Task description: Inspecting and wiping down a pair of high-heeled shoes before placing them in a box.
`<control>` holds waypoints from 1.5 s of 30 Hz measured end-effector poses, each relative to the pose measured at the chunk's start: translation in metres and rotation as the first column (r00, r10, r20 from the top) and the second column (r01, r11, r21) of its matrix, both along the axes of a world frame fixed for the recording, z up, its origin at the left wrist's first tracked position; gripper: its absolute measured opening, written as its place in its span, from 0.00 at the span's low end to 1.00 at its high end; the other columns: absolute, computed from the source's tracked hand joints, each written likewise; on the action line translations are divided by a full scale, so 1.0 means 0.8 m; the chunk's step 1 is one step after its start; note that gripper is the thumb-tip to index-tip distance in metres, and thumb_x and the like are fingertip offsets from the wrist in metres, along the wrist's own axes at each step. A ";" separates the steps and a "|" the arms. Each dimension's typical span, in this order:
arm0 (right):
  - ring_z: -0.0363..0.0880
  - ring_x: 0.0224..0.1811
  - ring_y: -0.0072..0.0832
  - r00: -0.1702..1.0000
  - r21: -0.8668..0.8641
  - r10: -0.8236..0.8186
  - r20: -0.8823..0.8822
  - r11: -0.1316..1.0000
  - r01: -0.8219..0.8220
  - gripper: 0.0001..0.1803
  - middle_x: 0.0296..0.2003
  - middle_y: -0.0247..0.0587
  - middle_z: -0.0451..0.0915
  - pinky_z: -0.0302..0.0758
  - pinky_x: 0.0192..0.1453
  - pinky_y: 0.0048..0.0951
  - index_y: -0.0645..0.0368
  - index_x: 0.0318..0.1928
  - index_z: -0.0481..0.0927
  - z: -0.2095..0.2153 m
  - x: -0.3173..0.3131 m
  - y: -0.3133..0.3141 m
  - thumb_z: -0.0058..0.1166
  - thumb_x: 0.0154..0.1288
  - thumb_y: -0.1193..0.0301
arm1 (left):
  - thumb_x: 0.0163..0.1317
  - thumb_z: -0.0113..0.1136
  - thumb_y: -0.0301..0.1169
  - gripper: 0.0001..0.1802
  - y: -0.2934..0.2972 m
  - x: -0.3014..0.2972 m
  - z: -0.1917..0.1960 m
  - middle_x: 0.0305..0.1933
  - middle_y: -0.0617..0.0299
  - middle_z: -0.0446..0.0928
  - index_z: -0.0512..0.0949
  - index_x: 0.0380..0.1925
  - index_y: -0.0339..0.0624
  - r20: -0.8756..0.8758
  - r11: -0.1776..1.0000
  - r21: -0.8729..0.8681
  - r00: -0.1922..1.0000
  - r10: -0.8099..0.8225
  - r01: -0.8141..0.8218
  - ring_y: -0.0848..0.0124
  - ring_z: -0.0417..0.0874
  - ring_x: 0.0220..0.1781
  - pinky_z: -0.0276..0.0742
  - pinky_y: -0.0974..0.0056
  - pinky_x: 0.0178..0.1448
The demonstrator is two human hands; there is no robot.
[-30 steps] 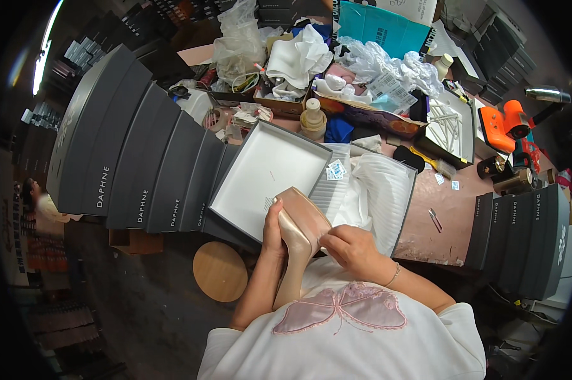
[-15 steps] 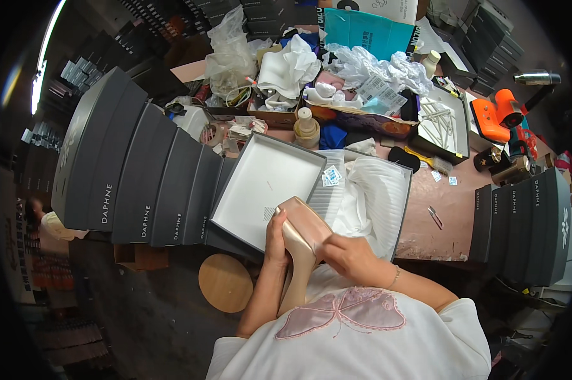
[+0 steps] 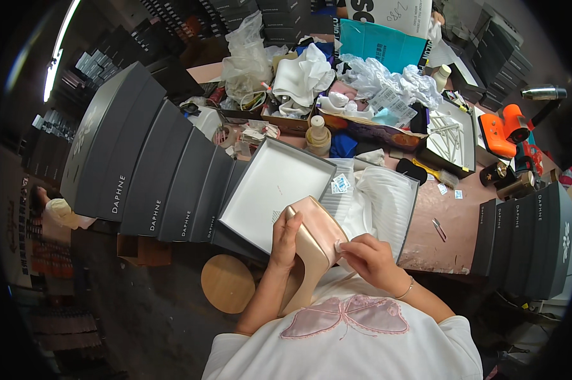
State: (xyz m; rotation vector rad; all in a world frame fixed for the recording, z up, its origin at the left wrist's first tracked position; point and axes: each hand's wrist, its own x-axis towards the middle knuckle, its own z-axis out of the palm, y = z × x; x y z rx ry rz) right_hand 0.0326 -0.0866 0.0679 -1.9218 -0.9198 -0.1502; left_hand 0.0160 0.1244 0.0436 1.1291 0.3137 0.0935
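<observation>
My left hand [image 3: 285,242] is wrapped round a beige high-heeled shoe [image 3: 312,248], its smooth pinkish sole turned up and its heel pointing toward my body. At the sole's right edge, my right hand [image 3: 372,261] pinches a small whitish piece [image 3: 339,246] against the shoe; what it is cannot be made out. Just beyond the hands lies a grey shoebox lid [image 3: 274,180] with its white inside up. Beside it, an open shoebox [image 3: 409,218] holds white ribbed wrapping and tissue paper [image 3: 382,196].
Grey shoeboxes [image 3: 140,164] lean in a row at left, more [image 3: 520,240] at right. Tweezers [image 3: 438,230], a yellow-handled brush [image 3: 447,176] and a bottle [image 3: 318,136] lie or stand on the pink table. Cluttered trays fill the back. A round stool [image 3: 227,283] stands lower left.
My right hand has shifted slightly away from the sole's surface to its right edge, and the whitish piece now shows in its fingers. The view has shifted a little; my left hand keeps its hold.
</observation>
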 end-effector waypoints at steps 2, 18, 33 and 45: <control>0.80 0.27 0.30 0.992 -0.075 0.005 0.129 0.997 0.005 0.12 0.30 0.37 0.78 0.77 0.29 0.28 0.57 0.40 0.82 0.003 0.006 0.008 0.62 0.53 0.78 | 0.67 0.54 0.40 0.19 -0.003 0.000 0.001 0.43 0.61 0.77 0.75 0.48 0.35 -0.007 1.000 -0.005 1.000 -0.025 0.025 0.76 0.77 0.43 0.73 0.70 0.49; 0.80 0.27 0.37 0.998 -0.096 0.012 0.063 0.995 -0.006 0.05 0.29 0.38 0.78 0.76 0.28 0.33 0.55 0.35 0.82 0.019 0.051 0.057 0.59 0.57 0.77 | 0.68 0.56 0.43 0.18 0.000 -0.008 -0.010 0.39 0.69 0.75 0.76 0.45 0.39 -0.016 0.997 0.024 0.997 -0.075 0.075 0.82 0.73 0.41 0.70 0.74 0.45; 0.79 0.26 0.39 0.993 -0.197 0.079 0.093 0.979 -0.060 0.05 0.30 0.38 0.76 0.75 0.27 0.35 0.54 0.34 0.81 0.018 0.044 0.060 0.60 0.55 0.75 | 0.70 0.54 0.42 0.15 0.004 -0.008 -0.017 0.35 0.73 0.71 0.76 0.41 0.41 -0.031 1.000 -0.015 0.999 -0.012 0.012 0.84 0.69 0.38 0.67 0.75 0.42; 0.73 0.32 0.15 0.792 0.011 -0.133 -0.595 0.985 0.174 0.07 0.30 0.32 0.80 0.70 0.35 0.19 0.65 0.40 0.82 -0.044 0.084 -0.019 0.59 0.65 0.74 | 0.66 0.56 0.43 0.21 0.007 -0.004 -0.006 0.43 0.64 0.77 0.75 0.49 0.37 0.012 0.999 -0.037 0.999 -0.038 0.038 0.78 0.75 0.45 0.71 0.71 0.50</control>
